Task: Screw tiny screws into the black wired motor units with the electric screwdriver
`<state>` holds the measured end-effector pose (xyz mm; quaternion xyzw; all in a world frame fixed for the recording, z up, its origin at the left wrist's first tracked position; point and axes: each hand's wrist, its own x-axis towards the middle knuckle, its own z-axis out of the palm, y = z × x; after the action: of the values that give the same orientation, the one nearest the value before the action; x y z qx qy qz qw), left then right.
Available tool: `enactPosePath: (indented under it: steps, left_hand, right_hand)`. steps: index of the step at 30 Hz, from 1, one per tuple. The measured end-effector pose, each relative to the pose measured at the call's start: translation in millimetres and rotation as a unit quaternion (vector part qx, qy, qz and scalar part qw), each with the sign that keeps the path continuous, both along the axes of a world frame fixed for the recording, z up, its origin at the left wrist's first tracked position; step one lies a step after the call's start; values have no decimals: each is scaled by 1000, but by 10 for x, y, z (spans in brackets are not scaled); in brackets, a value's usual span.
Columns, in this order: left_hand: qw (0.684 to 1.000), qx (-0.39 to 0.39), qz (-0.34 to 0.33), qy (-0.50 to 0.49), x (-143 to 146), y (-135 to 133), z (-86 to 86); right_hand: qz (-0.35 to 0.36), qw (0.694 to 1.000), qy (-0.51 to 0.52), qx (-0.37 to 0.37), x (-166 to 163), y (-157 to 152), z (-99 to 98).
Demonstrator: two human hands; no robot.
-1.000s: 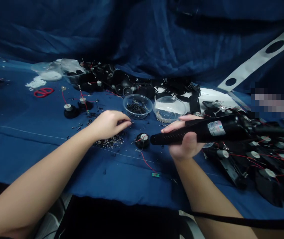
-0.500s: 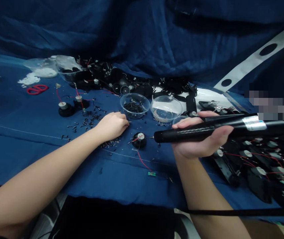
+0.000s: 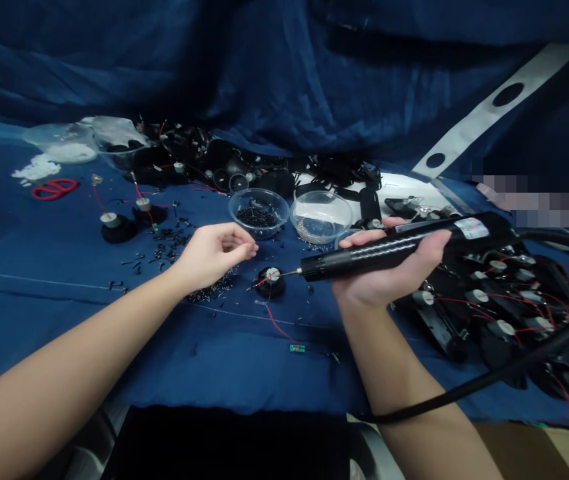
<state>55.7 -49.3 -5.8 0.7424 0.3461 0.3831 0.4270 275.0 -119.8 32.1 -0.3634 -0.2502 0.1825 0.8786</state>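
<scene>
My right hand (image 3: 389,267) is shut around a black corded pen-shaped power tool (image 3: 404,248), which has a ribbed grip and a white label. Its thin metal tip (image 3: 289,273) points left, close to a small round black part with a white centre (image 3: 269,282), and I cannot tell if they touch. A red wire runs from that part to a small green circuit board (image 3: 297,348). My left hand (image 3: 219,252) hovers left of the round part, thumb and fingertips pinched together. Nothing shows between them. Beneath it lies a heap of tiny screws (image 3: 209,290).
Two transparent plastic bowls (image 3: 257,213) (image 3: 320,217) stand behind my hands, one holding small black screws. Red-handled scissors (image 3: 54,189) lie at the left. Black wired parts are heaped along the back and at the right (image 3: 494,320), on blue cloth.
The tool's tip has moved closer to the round part. My left hand has risen slightly, its fingertips pinching. The tool's cable now curves across the right side, and the whole view has shifted.
</scene>
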Motion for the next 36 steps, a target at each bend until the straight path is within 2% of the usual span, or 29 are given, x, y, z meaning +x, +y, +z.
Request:
enactPosePath:
  steps: [3,8,11,15,22,29,32,34,36]
  left_hand:
    - [998,-26,-12,-51,67,-107,59]
    - [997,27,-41,-64,104,-203,81]
    - [995,31,-49,-84,116,-275,98]
    - [993,16,-33,-111,169,-399,135]
    - [988,50,-1,-149,233,-476,116]
    - [988,59,38,-134,264,-541,54]
    - [983,110,103,-107,299,-604,7]
    - [967,192,148,-73,321,-631,-15]
    - [939,299,165,-27,331,-624,-12]
  right_hand:
    - [-2,1000,16,-5,23,8,13]
    - [-2,998,59,-1,35,17,43]
    - [15,994,102,-17,24,3,68]
    - [19,992,125,-21,29,-12,58]
    - [12,995,103,-1,32,2,28]
    - [1,991,130,5,39,12,40]
    - [4,992,128,4,53,46,-14]
    - [8,992,129,7,41,63,-39]
    - [11,989,145,0,17,68,-35]
